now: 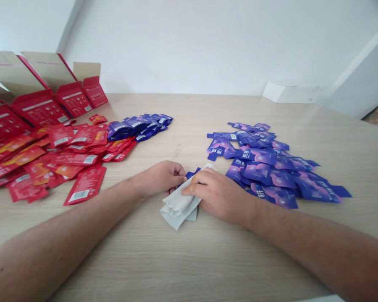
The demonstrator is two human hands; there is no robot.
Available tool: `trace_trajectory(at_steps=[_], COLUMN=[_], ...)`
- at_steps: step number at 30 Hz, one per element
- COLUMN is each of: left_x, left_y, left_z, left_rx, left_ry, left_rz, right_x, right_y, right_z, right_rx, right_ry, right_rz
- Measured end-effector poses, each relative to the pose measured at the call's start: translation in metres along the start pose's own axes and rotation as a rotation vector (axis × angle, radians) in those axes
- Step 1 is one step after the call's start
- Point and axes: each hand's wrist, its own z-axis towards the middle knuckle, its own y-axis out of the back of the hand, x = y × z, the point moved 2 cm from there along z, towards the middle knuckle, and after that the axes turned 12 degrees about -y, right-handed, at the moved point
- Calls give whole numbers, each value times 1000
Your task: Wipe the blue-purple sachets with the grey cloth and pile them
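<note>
A folded pale grey cloth (180, 202) is gripped by my right hand (219, 193), its fingers pressed together on the cloth near the table's middle. Just beyond the cloth, a blue packet (192, 173) shows in part between my hands. My left hand (164, 178) is at the packet's left edge with its fingers curled closed; the fingertips are partly hidden, and what they pinch cannot be made out. To the right of my right hand lies a spread pile of blue-purple packets (261, 170).
Red packets (78, 157) are heaped at the left, beside a smaller stack of blue packets (138, 125). Open red boxes (40, 110) stand behind them. A white box (290, 93) sits at the back right of the wooden table (164, 268), against the wall.
</note>
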Motion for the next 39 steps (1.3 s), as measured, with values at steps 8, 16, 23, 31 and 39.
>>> trace_trajectory(at_steps=[8, 16, 23, 31, 39], left_x=[1, -1, -1, -1, -3], left_y=[0, 0, 0, 0, 0], left_z=[0, -1, 0, 0, -1], left_rx=[32, 18, -11, 36, 19], left_ry=[19, 15, 4, 18, 28], left_rz=[-44, -21, -1, -42, -37], right_x=[3, 2, -3, 2, 3], right_y=[0, -1, 0, -1, -1], right_z=[-2, -1, 0, -2, -1], right_rx=[40, 15, -7, 41, 27], right_ry=[70, 34, -13, 85, 100], right_rz=[-5, 4, 4, 8, 32])
